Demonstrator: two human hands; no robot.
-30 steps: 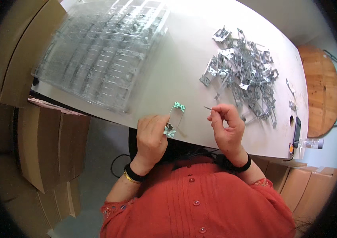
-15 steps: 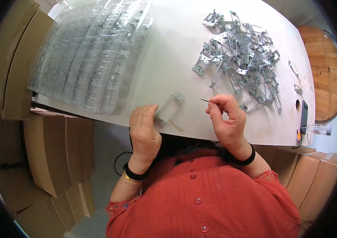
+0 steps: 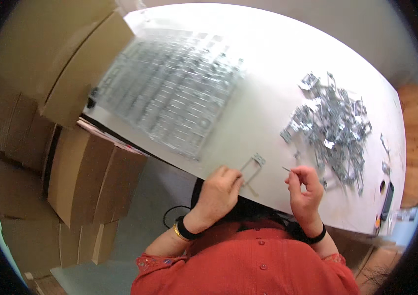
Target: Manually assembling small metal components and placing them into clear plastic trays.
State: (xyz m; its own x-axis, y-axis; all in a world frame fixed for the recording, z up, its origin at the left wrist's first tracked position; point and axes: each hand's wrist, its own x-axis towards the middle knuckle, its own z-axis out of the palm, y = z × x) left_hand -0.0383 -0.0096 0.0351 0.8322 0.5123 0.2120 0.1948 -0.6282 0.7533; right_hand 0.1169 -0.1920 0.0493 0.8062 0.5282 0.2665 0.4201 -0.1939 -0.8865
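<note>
My left hand point(image 3: 218, 193) is closed at the table's near edge, its fingertips on the near end of a thin rectangular metal wire frame point(image 3: 251, 170) with a small plate at its far end. The fingers partly hide that end. To the right, my right hand point(image 3: 305, 191) pinches a short, thin dark pin-like piece point(image 3: 286, 169) between thumb and forefinger, its tip pointing left toward the frame. Beyond this hand lies a tangled heap of similar silvery metal frames point(image 3: 334, 125). A narrow yellowish strip point(image 3: 253, 191) lies by the frame at the edge.
Clear plastic trays point(image 3: 169, 91) filled with metal parts cover the left of the white table point(image 3: 260, 98). Cardboard boxes point(image 3: 81, 177) stand at the left. A dark flat device point(image 3: 388, 200) and a round hole point(image 3: 382, 187) are at the right edge.
The view has swung, so the table and its contents appear lower and farther right. Both hands keep nearly the same grips; my left hand is closer in around the frame's near end.
</note>
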